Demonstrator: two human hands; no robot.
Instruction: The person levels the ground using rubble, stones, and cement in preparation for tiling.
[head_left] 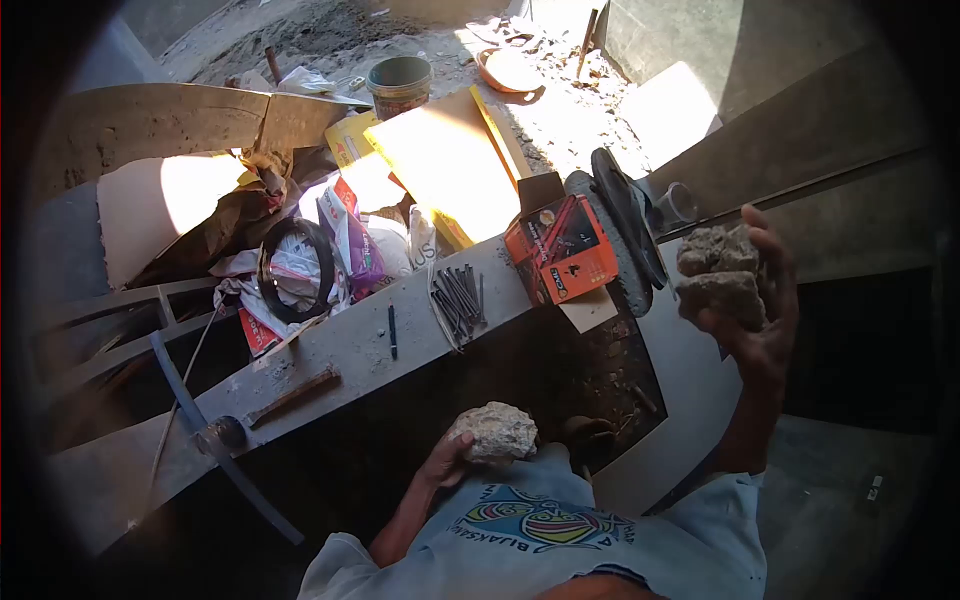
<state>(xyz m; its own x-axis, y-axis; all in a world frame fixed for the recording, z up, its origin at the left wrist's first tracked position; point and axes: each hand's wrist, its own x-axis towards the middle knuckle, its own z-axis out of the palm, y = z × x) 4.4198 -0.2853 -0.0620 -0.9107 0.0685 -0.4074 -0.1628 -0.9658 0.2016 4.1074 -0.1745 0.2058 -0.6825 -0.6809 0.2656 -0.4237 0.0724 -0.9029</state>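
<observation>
My left hand (447,462) grips a pale, rough concrete chunk (500,432) low in front of my shirt. Raised at the right, my right hand (765,325) is wrapped around the side of two greyish chunks, an upper chunk (715,248) and a lower chunk (722,297) stacked against each other. A pair of dark sandals (630,225) and a clear plastic cup (677,207) are nearest that hand. Beyond my left hand, a pile of long nails (460,300) lies on a grey ledge (350,375).
On the ledge are a black pen (392,332), an orange box (565,255) and a pick-like tool (230,432) with a wooden handle. Behind it are a black coil (295,270), plastic bags (360,235), a yellow-edged board (450,150), a bucket (400,85) and an orange bowl-shaped thing (510,70).
</observation>
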